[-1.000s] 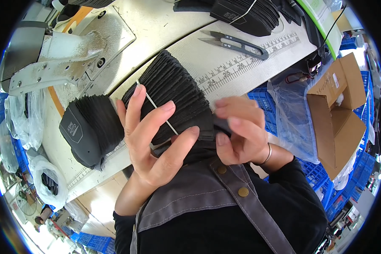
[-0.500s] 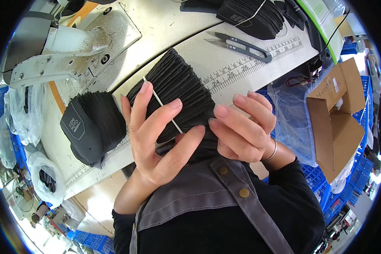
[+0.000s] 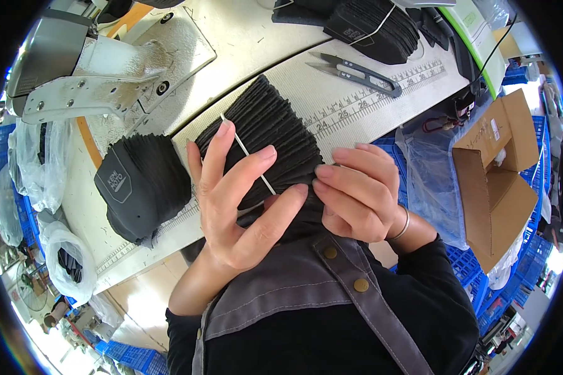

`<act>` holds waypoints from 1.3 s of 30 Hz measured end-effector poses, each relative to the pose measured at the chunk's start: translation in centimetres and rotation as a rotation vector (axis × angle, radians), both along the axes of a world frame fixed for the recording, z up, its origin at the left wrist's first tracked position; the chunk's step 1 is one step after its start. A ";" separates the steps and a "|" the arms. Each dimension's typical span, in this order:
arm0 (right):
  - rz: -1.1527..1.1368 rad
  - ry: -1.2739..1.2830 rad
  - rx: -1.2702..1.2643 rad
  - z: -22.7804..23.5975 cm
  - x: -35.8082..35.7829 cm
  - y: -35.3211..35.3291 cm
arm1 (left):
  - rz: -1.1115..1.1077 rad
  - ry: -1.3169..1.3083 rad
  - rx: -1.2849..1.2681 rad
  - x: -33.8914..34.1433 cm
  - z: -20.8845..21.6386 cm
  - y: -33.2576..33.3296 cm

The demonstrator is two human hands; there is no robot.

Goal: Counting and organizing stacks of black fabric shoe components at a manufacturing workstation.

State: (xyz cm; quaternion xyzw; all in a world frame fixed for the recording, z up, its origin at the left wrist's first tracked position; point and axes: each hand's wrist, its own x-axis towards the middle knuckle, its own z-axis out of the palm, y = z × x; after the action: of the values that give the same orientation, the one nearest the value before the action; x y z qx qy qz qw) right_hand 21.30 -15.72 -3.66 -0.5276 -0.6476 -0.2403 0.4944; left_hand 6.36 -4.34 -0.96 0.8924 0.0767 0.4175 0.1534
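A fanned bundle of black fabric pieces, tied with a white elastic band, lies on the table's near edge in front of me. My left hand grips this bundle, its fingers bent over the top across the band and its thumb along the near side. At the bundle's right end, my right hand has thumb and fingertips pinched on the edge of the pieces; the fingers hide how many it holds. To the left stands another stack of black fabric pieces with a printed light mark.
Grey thread snips lie on the table beyond my right hand, beside a printed ruler scale. A banded black stack is farther back. A sewing machine stands at left; an opened cardboard box and blue crates are at right.
The right hand's fingertips have drawn together against the bundle's edge. The left hand keeps its hold, and the whole view has shifted slightly.
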 end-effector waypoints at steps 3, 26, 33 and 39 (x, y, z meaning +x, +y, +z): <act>0.066 0.060 0.061 -0.1 -0.2 0.7 | -0.007 0.006 -0.018 -0.2 0.0 0.1; -0.052 -0.045 -0.115 1.3 0.9 -0.4 | 0.020 0.022 0.004 -0.2 0.1 0.1; 0.004 0.044 -0.122 0.9 0.3 -0.6 | 0.047 0.096 0.007 -0.2 0.8 -0.1; 0.008 0.075 -0.126 0.7 0.2 -0.3 | 0.045 0.062 0.030 -0.1 0.4 -0.1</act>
State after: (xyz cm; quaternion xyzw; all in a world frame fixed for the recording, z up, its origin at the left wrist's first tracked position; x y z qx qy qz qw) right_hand 21.46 -16.04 -2.97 -0.5638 -0.6447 -0.1773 0.4848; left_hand 6.22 -4.40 -0.61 0.9052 0.0951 0.3938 0.1283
